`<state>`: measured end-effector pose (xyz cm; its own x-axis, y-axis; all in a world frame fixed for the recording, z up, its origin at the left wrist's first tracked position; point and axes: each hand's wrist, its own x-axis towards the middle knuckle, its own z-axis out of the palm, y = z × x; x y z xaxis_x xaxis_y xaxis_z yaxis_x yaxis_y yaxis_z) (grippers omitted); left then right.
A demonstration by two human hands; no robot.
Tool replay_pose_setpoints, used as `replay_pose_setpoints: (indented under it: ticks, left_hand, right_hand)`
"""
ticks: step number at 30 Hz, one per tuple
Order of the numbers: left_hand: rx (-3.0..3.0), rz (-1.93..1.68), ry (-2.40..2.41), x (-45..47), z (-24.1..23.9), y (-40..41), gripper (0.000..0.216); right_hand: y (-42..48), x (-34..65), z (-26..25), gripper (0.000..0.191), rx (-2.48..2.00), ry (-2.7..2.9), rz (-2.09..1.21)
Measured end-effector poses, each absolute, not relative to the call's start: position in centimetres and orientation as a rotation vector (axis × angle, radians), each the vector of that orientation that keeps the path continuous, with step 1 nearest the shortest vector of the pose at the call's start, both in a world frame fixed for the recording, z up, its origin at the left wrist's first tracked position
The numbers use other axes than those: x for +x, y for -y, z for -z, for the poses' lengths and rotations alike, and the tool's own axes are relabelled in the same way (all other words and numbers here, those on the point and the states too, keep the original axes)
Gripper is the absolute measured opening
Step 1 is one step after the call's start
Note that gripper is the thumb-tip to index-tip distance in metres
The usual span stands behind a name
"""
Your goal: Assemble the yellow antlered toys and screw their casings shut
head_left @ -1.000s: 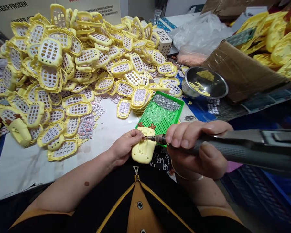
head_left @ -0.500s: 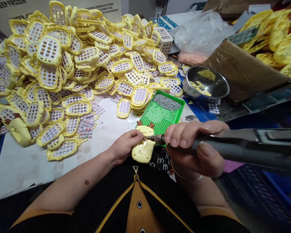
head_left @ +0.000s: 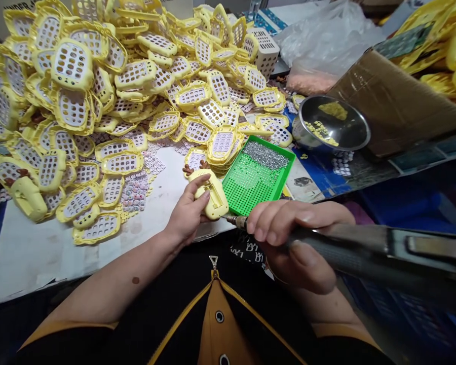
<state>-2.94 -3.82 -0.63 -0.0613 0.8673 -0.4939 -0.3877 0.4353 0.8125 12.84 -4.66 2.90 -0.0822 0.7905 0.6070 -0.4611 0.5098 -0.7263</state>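
My left hand is closed around a yellow toy phone with brown antlers, its back and open battery recess facing up. The toy is tilted, antlers to the upper left. In my right hand is a dark electric screwdriver, held nearly level and pointing left. Its bit is close to the lower right end of the toy; whether it touches a screw hole I cannot tell. Just behind the toy lies a green perforated tray with many small silver screws in its far part.
A large heap of yellow toy shells with white button grids covers the table's left and back. At the right stand a metal bowl with small yellow pieces, a cardboard box of yellow parts and a clear plastic bag.
The toy has moved left and up, turning so its antlers tip left. My left fingers left the bit and wrap the toy. The bit went from the toy's middle to its lower end.
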Motion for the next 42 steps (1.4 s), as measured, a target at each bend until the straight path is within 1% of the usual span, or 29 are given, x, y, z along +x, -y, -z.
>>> replay_pose_setpoints:
  ticks: [4, 8, 11, 18, 24, 29, 35, 37, 40, 42]
  left_hand:
    - [0.544, -1.143, -1.217, -2.5, 1.1, 4.0, 0.04]
    - [0.7, -1.234, -1.205, -2.4, 1.2, 4.0, 0.033]
    - [0.798, -1.259, -1.198, -2.5, 1.1, 4.1, 0.031]
    - [0.65, -1.199, -1.208, -2.1, 1.1, 4.0, 0.035]
    - [0.616, -1.147, -1.317, -1.7, 1.3, 3.8, 0.038]
    - [0.638, -1.148, -1.327, -1.7, 1.1, 3.9, 0.04]
    - [0.704, -1.172, -1.283, -1.7, 1.5, 4.5, 0.041]
    - [0.78, -1.193, -1.243, -1.9, 1.9, 4.4, 0.049]
    - [0.878, -1.301, -1.193, -3.0, 2.4, 4.0, 0.072]
    - [0.821, -1.35, -1.188, -4.5, 2.3, 3.8, 0.087]
  right_hand:
    - [4.6, 12.2, -2.2, 0.027, -0.317, 1.285, -1.079]
    - [4.5, 11.8, -1.9, 0.027, -0.297, 1.258, -1.154]
    - [4.5, 11.5, -1.8, 0.027, -0.315, 1.25, -1.152]
    - [4.4, 11.2, -1.6, 0.033, -0.265, 1.37, -1.13]
    - [4.0, 10.2, -1.7, 0.025, -0.273, 1.474, -1.086]
    - [4.0, 10.1, -2.0, 0.026, -0.254, 1.479, -1.165]
    - [4.5, 10.4, -2.3, 0.023, -0.228, 1.493, -1.185]
    - [4.9, 10.7, -2.5, 0.021, -0.215, 1.502, -1.178]
    - [5.9, 11.5, -2.8, 0.02, -0.218, 1.461, -1.139]
    - [6.5, 12.1, -2.7, 0.022, -0.291, 1.393, -1.06]
